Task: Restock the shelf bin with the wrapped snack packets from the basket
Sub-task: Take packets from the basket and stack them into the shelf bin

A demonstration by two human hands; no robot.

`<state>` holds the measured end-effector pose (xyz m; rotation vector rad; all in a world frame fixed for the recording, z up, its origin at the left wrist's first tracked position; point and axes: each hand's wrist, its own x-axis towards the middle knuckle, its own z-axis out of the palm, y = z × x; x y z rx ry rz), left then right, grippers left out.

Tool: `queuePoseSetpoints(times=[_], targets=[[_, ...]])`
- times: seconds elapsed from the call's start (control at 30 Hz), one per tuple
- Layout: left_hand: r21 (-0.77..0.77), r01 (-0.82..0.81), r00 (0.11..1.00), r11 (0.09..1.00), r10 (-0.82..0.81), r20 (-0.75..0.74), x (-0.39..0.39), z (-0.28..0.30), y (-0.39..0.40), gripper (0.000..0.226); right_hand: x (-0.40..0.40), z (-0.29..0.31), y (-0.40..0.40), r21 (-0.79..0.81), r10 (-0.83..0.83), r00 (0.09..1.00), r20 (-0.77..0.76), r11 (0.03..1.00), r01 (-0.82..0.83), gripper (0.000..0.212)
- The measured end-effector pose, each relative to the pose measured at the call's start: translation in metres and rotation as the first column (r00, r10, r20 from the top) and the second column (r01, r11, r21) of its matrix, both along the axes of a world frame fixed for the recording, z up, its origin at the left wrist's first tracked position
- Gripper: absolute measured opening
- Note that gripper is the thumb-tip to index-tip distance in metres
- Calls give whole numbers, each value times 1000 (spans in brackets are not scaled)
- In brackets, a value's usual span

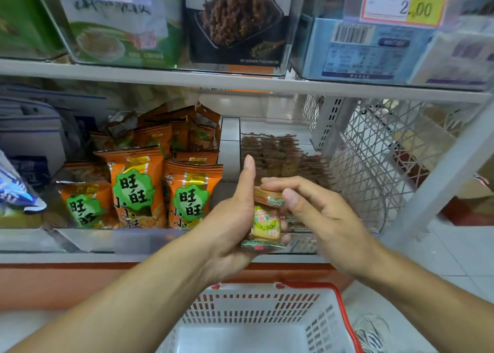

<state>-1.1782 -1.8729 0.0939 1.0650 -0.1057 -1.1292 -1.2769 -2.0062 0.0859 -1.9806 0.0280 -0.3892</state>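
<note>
Clear-wrapped snack packets (266,223), each showing a pale square biscuit under a green-and-yellow label, are sitting in a small stack at the centre of the frame, between the two hands. The left hand (230,219) is cradling the stack from the left and below, thumb standing straight up, the other fingers curling under the packets. The right hand (315,211) is coming in from the right, its fingers reaching over the top packet and its thumb pressing the packet's near edge, pinching it. Just behind the hands, the clear plastic shelf bin (302,245) at centre right is holding rows of similar packets standing on edge. Left of it, orange snack bags with green badges (139,186) are filling the neighbouring bin. At the bottom centre, directly below the hands, the white plastic basket with a red rim (267,312) is showing a bare white floor.
</note>
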Motion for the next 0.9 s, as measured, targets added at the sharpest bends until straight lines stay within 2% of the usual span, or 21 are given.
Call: queuePoseSetpoints(times=[0.13, 0.17, 0.27, 0.37, 0.43, 0.53, 0.6, 0.67, 0.77, 0.83, 0.9], targets=[[0, -43, 998, 999, 43, 49, 2, -2, -1, 89, 2, -3, 0, 42, -34, 995, 90, 999, 30, 19], [5, -49, 997, 999, 49, 54, 3, -2, -1, 89, 2, -4, 1, 64, -48, 994, 98, 997, 41, 22], [18, -64, 995, 998, 62, 76, 3, -2, -2, 87, 1, -8, 3, 80, -96, 990, 103, 993, 88, 53], [23, -46, 996, 999, 44, 82, 2, -4, -2, 81, 1, -7, 4, 101, -138, 989, 52, 986, 132, 72], [4, 10, 1000, 1000, -11, 21, 4, -3, -2, 77, 0, -3, 3, 129, -142, 990, -13, 981, 142, 75], [-68, 164, 980, 984, -170, -103, 8, 2, 3, 74, -1, 3, 0, 280, -106, 992, -68, 952, 121, 62], [-121, 283, 942, 952, -299, -154, 10, 9, 9, 61, -2, 7, -4, 369, -132, 988, -75, 917, 150, 56], [-166, 356, 914, 920, -380, -143, 11, 10, 13, 45, -2, 10, -9, 387, -175, 982, -64, 903, 186, 59], [-195, 310, 928, 931, -341, -152, 13, 4, 12, 58, -3, 16, -17, 450, -238, 971, -8, 866, 216, 66], [-175, 250, 950, 952, -276, -148, 11, 3, 8, 63, -4, 21, -22, 510, -222, 975, 1, 839, 190, 69], [-145, 205, 966, 968, -224, -128, 9, 3, 8, 64, -7, 24, -26, 564, -177, 984, -10, 812, 152, 63]])
